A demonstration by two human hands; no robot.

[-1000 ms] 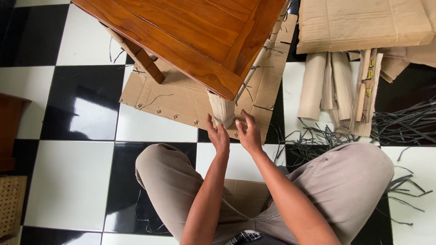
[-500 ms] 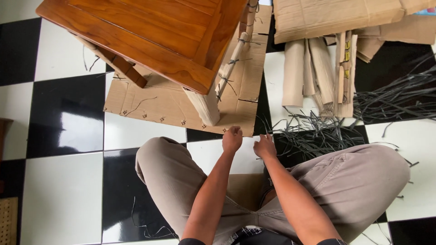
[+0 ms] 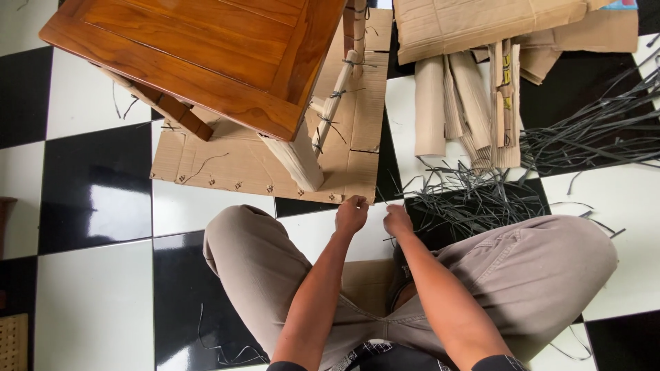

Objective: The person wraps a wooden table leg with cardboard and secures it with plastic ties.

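Note:
I sit cross-legged in beige trousers in front of a brown wooden table point(image 3: 192, 62). Its near leg point(image 3: 300, 162) is wrapped in cardboard, and the strut beside it is bound with thin black ties. The table stands on a flat cardboard sheet point(image 3: 220, 165). My left hand point(image 3: 351, 216) has curled fingers at the sheet's front right corner; whether it grips the corner is unclear. My right hand point(image 3: 399, 220) is closed just beside it, over the floor and next to a heap of black straps point(image 3: 474, 199). Nothing shows clearly in it.
Rolled and folded cardboard pieces point(image 3: 460, 103) lie to the right of the table, under a large flat cardboard box point(image 3: 481, 20). More black straps point(image 3: 591, 130) spread to the right. The floor has black and white tiles point(image 3: 96, 185). A woven panel point(image 3: 14, 343) is at the bottom left.
Both hands came off the wrapped table leg and drew back toward me, down to the cardboard sheet's front edge. The view has shifted, so the table sits further left and up.

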